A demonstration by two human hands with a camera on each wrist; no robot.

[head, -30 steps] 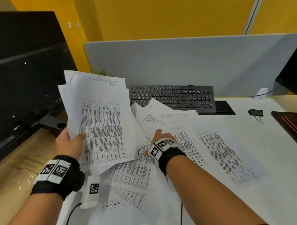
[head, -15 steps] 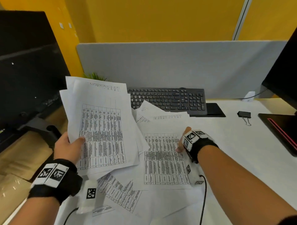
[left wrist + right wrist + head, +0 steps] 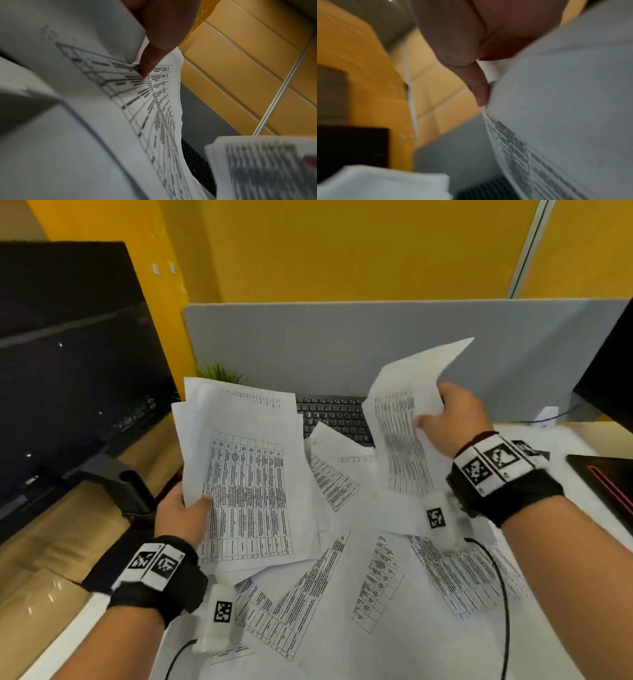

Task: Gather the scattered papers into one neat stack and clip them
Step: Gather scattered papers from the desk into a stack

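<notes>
My left hand (image 3: 186,513) grips a fanned bundle of printed sheets (image 3: 246,474) by its lower left edge, held up above the desk; its thumb (image 3: 149,63) presses on the top sheet's table. My right hand (image 3: 452,419) pinches a single printed sheet (image 3: 404,419) by its right edge and holds it raised and bent over the keyboard; the thumb (image 3: 479,89) lies against that sheet (image 3: 565,108). More printed sheets (image 3: 342,594) lie scattered and overlapping on the white desk (image 3: 565,525). No clip shows in these views.
A black keyboard (image 3: 335,416) sits behind the papers against a grey partition (image 3: 342,344). A dark monitor (image 3: 68,364) stands at the left, another dark screen (image 3: 609,378) at the far right, with a dark laptop or pad (image 3: 606,477) beneath it. Wrist-camera cables trail over the papers.
My right hand has left the desk with one sheet and lifted it up and to the right over the keyboard. The left hand still holds its bundle in the same place.
</notes>
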